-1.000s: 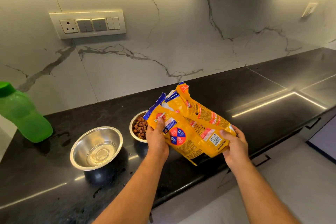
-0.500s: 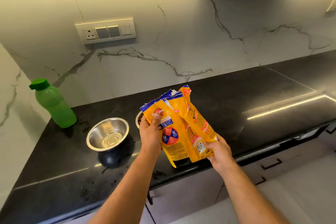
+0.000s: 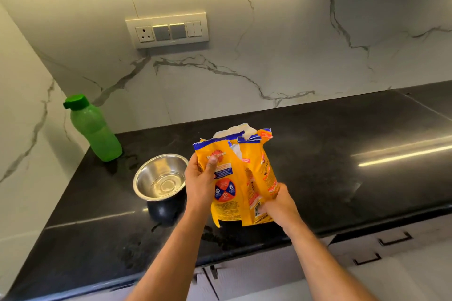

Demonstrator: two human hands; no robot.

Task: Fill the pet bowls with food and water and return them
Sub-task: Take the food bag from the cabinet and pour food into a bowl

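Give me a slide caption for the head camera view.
Both hands, left hand and right hand, hold an open yellow pet food bag upright beside a steel bowl.

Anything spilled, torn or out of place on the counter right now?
Two things. The yellow food bag, gripped by the left hand and right hand, has a raggedly torn top. Wet patches mark the black counter beside the green bottle.
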